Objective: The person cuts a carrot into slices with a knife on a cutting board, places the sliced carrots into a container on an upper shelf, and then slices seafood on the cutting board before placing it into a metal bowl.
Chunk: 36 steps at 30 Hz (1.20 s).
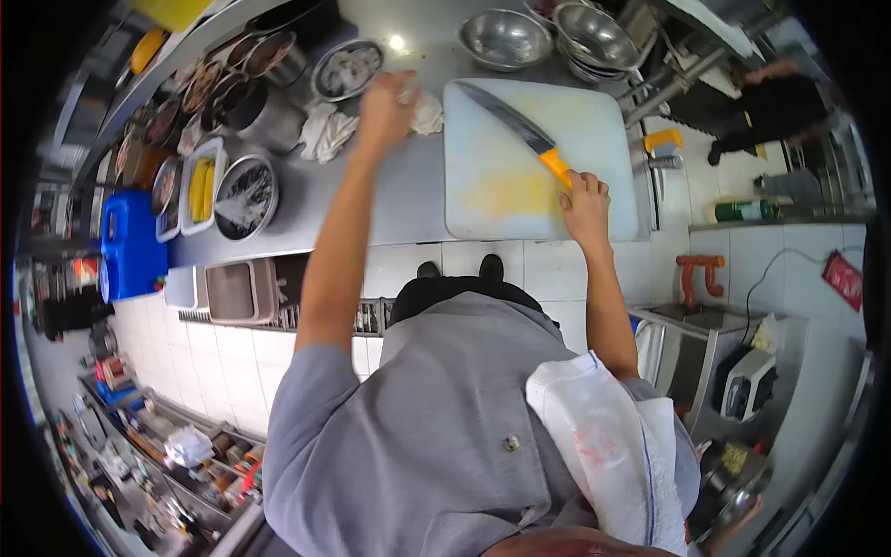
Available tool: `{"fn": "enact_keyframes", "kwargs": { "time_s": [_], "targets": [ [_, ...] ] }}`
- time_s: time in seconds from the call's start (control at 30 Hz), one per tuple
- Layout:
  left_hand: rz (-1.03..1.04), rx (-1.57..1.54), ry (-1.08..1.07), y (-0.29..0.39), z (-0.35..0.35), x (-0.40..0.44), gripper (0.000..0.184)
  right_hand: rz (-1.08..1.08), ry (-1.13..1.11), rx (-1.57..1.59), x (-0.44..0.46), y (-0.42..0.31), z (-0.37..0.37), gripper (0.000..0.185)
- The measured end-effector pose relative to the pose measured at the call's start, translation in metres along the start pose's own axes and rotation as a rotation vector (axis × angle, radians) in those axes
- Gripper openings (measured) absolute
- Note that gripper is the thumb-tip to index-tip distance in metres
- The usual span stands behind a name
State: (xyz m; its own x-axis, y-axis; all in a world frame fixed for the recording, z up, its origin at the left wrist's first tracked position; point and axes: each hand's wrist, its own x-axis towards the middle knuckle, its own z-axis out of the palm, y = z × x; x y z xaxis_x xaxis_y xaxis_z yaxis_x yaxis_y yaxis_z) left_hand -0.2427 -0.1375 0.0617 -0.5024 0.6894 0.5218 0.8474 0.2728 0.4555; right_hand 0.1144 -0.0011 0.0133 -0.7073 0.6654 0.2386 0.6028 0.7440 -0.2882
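While the right hand (587,209) is gripping a long steel knife (513,121) by its orange handle (557,170) over a white rectangular plastic board (594,121), apparently keeping the tip (461,85) away from the body (445,390), the left hand (387,113) is overlapping a crumpled white cloth (429,113), grip indeterminable.

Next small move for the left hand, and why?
Probably secure the white cloth beside the cutting board with the left hand: the hand is right by it, whether gripping is unclear; the board shows a yellow stain worth wiping, and the right hand has the knife by its orange handle.
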Motion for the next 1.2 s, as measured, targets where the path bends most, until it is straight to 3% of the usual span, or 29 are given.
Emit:
{"fn": "enact_keyframes", "kwargs": {
  "time_s": [0.03, 0.1, 0.23, 0.37, 0.47, 0.53, 0.57, 0.63, 0.77, 0.9, 0.97, 1.03, 1.07, 1.13, 1.2],
  "targets": [
    [-0.084, 0.037, -0.122, -0.011, 0.032, -0.011, 0.041, -0.009, -0.023, -0.056, 0.004, 0.000, 0.007, 0.048],
    [-0.222, 0.270, -0.169, -0.032, 0.092, -0.039, 0.050, -0.024, -0.034, -0.056, 0.003, 0.001, 0.017, 0.050],
    [-0.254, 0.339, -0.204, -0.035, 0.084, -0.053, 0.051, -0.013, -0.076, -0.037, 0.003, 0.009, 0.017, 0.055],
    [-0.402, 0.727, 0.072, -0.096, 0.051, -0.084, 0.042, -0.035, -0.095, 0.006, 0.002, 0.015, 0.011, 0.054],
    [-0.533, 0.704, -0.023, -0.096, 0.009, -0.114, 0.039, -0.030, -0.047, -0.077, 0.008, -0.001, -0.001, 0.052],
    [-0.555, 0.687, -0.034, -0.089, -0.009, -0.145, 0.039, -0.128, 0.206, -0.098, 0.021, -0.024, -0.007, 0.045],
    [-0.548, 0.663, -0.041, -0.078, -0.019, -0.160, 0.039, -0.131, 0.204, -0.094, 0.028, -0.038, -0.005, 0.045],
    [-0.540, 0.631, -0.046, -0.058, -0.034, -0.182, 0.040, -0.264, 0.125, 0.258, 0.052, -0.066, 0.003, 0.038],
    [-0.401, 0.416, 0.018, -0.044, -0.042, -0.203, 0.037, -0.407, -0.242, 0.524, 0.087, -0.142, 0.020, 0.031],
    [-0.256, 0.263, 0.033, -0.028, -0.034, -0.203, 0.039, -0.395, -0.251, 0.587, 0.146, -0.210, 0.080, 0.027],
    [-0.239, 0.194, -0.020, -0.028, -0.040, -0.209, 0.039, 0.057, -0.485, 0.855, 0.191, -0.249, 0.102, 0.026],
    [-0.389, 0.212, -0.025, -0.036, -0.049, -0.209, 0.044, 0.371, -0.395, 1.061, 0.238, -0.268, 0.131, 0.023],
    [-0.394, 0.206, -0.034, -0.046, -0.054, -0.209, 0.044, 0.381, -0.399, 1.055, 0.258, -0.271, 0.145, 0.023],
    [-0.482, 0.303, 0.107, -0.068, -0.065, -0.212, 0.039, 0.626, -0.425, 1.356, 0.282, -0.266, 0.164, 0.022],
    [-0.482, 0.316, 0.098, -0.081, -0.076, -0.212, 0.041, 0.609, -0.394, 1.339, 0.285, -0.264, 0.172, 0.020]
  ]
}}
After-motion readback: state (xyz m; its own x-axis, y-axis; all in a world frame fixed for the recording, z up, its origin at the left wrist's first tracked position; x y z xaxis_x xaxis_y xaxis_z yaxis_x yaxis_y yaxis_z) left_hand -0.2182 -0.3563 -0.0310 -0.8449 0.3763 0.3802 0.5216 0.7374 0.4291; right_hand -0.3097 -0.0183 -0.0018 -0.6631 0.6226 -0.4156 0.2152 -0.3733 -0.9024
